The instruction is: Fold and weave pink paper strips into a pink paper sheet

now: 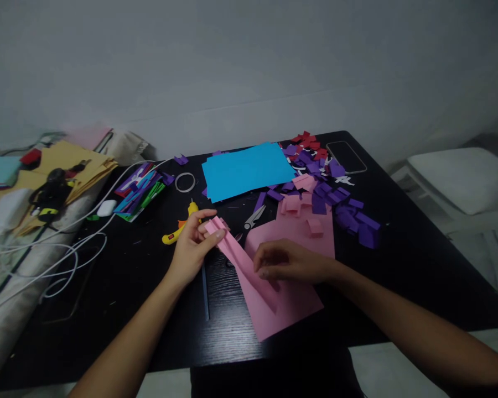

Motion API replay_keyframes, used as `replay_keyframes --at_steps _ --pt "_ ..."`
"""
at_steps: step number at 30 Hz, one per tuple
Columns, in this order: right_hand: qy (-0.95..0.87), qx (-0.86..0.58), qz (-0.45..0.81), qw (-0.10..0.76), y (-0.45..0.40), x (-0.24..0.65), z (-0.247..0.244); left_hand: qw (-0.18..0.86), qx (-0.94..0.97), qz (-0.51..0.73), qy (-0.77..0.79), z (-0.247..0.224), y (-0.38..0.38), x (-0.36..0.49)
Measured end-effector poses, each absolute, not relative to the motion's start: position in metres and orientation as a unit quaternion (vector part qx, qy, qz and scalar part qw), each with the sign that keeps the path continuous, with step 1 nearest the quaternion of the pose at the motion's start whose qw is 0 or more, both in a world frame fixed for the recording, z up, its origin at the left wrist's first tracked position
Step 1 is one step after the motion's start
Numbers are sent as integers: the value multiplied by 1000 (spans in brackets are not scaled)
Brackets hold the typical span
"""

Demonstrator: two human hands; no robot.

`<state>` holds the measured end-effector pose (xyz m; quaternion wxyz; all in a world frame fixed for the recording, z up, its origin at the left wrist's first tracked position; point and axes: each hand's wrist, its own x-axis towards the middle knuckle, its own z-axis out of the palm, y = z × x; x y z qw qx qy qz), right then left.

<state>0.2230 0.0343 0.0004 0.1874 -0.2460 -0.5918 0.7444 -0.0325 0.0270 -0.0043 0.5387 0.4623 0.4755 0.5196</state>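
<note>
A long folded strip of pink paper [245, 266] slants down over a larger pink sheet [265, 320]. My left hand [193, 240] pinches the strip's upper end between thumb and fingers. Curled beside the strip's right edge, over the sheet, is my right hand [288, 260]; its thumb and fingertips are close together, and whether they grip the paper is unclear. Scissors [254, 217] lie just beyond the strip, handles partly hidden. A yellow glue gun [175, 235] lies beside my left hand. Below that hand a thin dark stick [205, 293] rests on the table.
Blue sheets [249, 171] lie at the back of the black table [398, 276]. Purple pieces [348, 218], red pieces [305, 141] and small pink pieces [314, 228] are scattered right. A tape ring [185, 183], bundled strips [139, 193] and white cables [72, 251] lie left. A white stool [460, 171] stands right.
</note>
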Motion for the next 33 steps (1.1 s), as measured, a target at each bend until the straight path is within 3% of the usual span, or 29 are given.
replay_keyframes --at_steps 4,9,16,27,33 --pt "-578 -279 717 272 35 220 -8 579 447 500 463 -5 27 -33" --pt "-579 -303 687 316 34 218 -14 621 446 472 439 -5 26 -31" --pt "-524 -309 721 333 35 213 -22 683 461 393 408 -6 19 -24" --pt "-498 -326 765 245 26 207 -22 743 520 254 338 -2 5 -8" --pt "-491 -326 738 329 29 208 -23 727 501 300 361 -6 5 -2"
